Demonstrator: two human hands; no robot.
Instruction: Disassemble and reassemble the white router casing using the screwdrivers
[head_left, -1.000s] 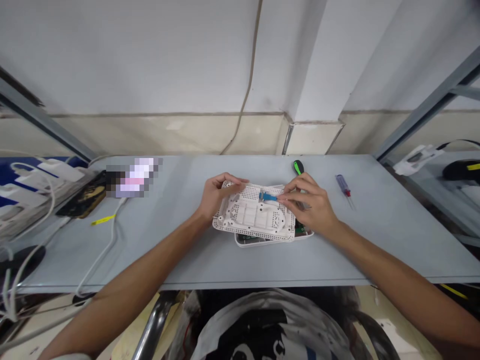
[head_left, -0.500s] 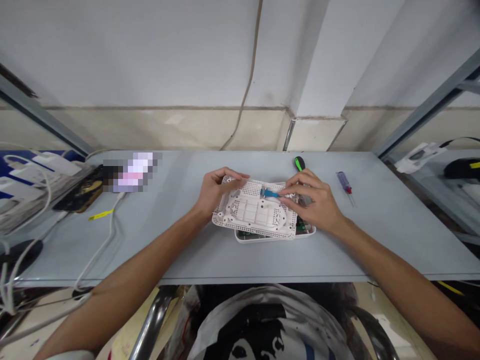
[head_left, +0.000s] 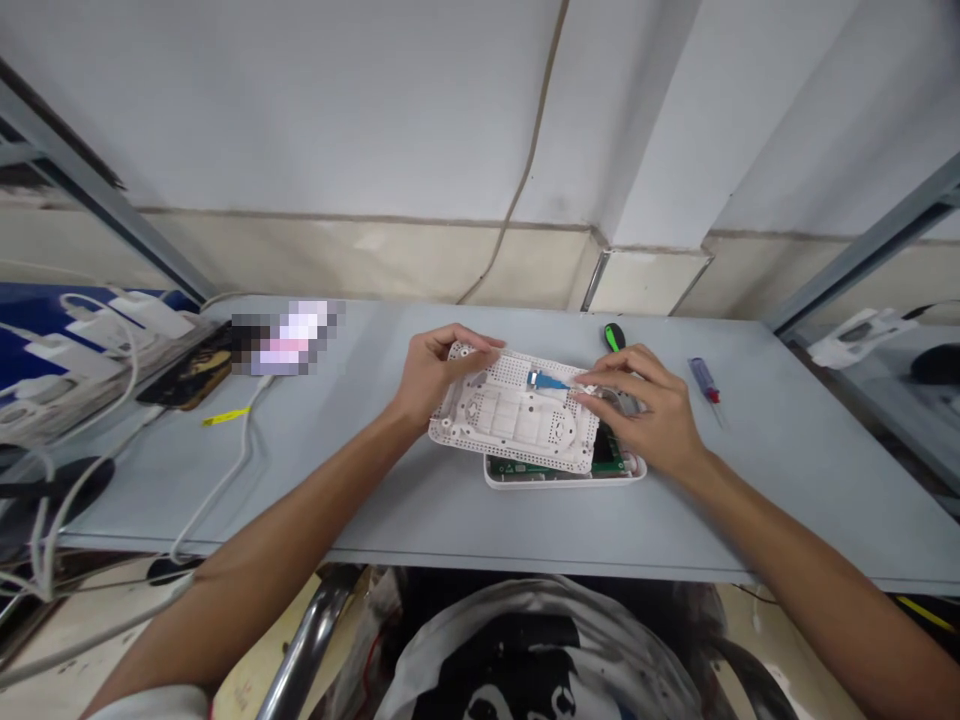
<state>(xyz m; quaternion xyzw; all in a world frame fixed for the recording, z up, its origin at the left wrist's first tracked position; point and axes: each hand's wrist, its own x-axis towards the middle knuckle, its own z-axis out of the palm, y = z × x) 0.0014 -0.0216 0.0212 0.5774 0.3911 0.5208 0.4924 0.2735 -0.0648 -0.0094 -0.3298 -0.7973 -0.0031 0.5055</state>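
Cover (head_left: 499, 415) has shifted slightly leftward over the base (head_left: 566, 484) since the frame half a second ago; more of the green board (head_left: 540, 468) now shows along the base's near side. Camera view has also turned a little.

Left hand (head_left: 424, 382): pinching the cover at its far left corner, thumb on the ribbed inner face, fingers over the far edge. Cover extends rightward and nearer the person from this grip, tilted, inner face up, overlapping the base.

Right hand (head_left: 652, 408): thumb and forefinger pinched together at the narrow right end of the blue plug (head_left: 551, 381), remaining fingers loosely bent. Plug lies just left of these fingertips, over the far part of the cover's inner face, its metal end pointing left. Exact contact between plug and cover cannot be told.

Base rests on the table (head_left: 450, 525), beneath the cover and below the right hand.

Surroundings: green-and-black screwdriver (head_left: 614, 338) just beyond the right hand; purple screwdriver (head_left: 703, 378) to its right, apart. Well left of the left hand, phone (head_left: 187, 378) and yellow tag (head_left: 226, 416) on a white cable (head_left: 244, 445).
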